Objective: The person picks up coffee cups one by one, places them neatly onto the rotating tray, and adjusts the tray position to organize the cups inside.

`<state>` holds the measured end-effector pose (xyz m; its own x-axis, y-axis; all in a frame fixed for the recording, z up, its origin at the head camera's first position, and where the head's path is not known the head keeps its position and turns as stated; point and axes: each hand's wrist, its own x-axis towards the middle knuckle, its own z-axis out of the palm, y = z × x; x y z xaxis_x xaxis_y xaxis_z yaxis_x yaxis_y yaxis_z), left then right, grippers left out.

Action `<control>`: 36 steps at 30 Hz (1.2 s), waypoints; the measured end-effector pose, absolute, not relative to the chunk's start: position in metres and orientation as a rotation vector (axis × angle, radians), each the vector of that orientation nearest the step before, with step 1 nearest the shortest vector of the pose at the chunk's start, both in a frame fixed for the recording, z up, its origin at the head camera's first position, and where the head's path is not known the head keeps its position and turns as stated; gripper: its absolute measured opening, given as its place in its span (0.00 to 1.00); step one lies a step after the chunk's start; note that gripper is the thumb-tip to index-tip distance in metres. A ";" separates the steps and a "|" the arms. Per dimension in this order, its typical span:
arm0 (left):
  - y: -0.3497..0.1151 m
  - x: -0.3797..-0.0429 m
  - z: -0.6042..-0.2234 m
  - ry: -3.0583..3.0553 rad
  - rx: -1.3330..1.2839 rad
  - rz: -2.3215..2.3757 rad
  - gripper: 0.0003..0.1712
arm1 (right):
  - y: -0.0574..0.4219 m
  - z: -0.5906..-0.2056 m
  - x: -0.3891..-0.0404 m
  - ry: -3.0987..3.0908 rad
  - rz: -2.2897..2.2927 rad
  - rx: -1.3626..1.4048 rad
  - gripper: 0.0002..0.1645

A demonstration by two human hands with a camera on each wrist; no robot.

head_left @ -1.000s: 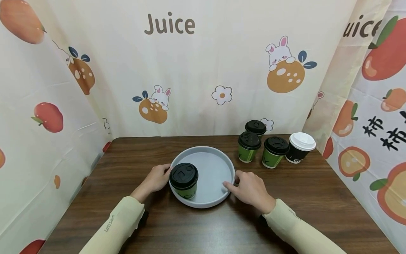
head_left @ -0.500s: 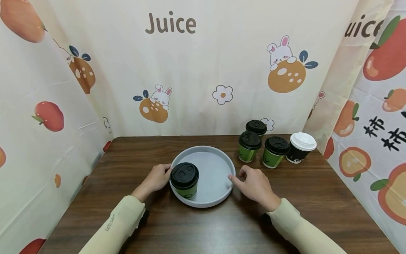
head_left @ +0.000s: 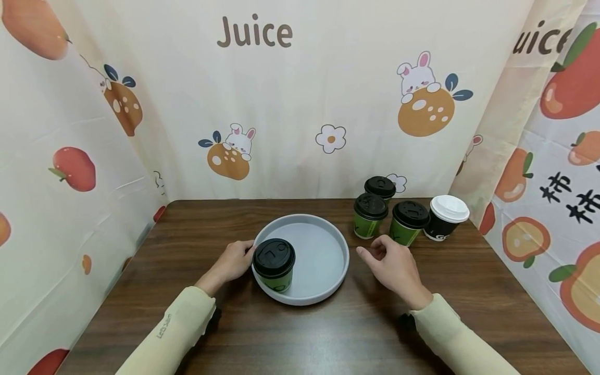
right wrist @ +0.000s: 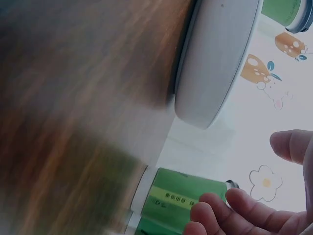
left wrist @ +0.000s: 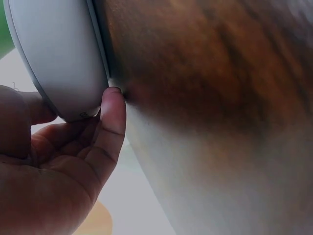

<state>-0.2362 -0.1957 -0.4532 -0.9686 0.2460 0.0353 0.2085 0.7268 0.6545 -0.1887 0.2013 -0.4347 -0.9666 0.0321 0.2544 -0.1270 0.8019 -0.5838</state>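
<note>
A round grey tray (head_left: pixel 323 260) lies on the table with a green paper cup with a black lid (head_left: pixel 274 264) upright on its left side. My left hand (head_left: pixel 234 261) holds the tray's left rim; in the left wrist view the thumb and fingers (left wrist: pixel 113 110) pinch its edge. Between the tray and the cups at the back right, my right hand (head_left: pixel 394 264) hovers with loosely bent fingers and nothing in them. Nearest to it are two black-lidded green cups, the left one (head_left: pixel 367 221) and the right one (head_left: pixel 405 229), whose base the hand partly covers.
Behind those stands another black-lidded cup (head_left: pixel 380 186), mostly hidden. A black cup with a white lid (head_left: pixel 442 221) is at the far right of the group. A printed curtain (head_left: pixel 290 104) borders the brown wooden table (head_left: pixel 281 338) at the back and sides.
My right hand has let go of the tray's right rim and moved right towards the cups. The left hand stays on the tray, which has not visibly moved.
</note>
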 end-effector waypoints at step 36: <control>-0.194 -0.237 -0.453 2.747 0.289 1.250 0.19 | 0.255 -0.438 -0.184 -2.459 0.874 -0.143 0.26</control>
<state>-0.2368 -0.1937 -0.4526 -0.9759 0.2174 -0.0207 0.1271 0.6428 0.7554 -0.1843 0.2551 -0.4378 -0.8582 0.2646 0.4399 -0.0723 0.7861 -0.6138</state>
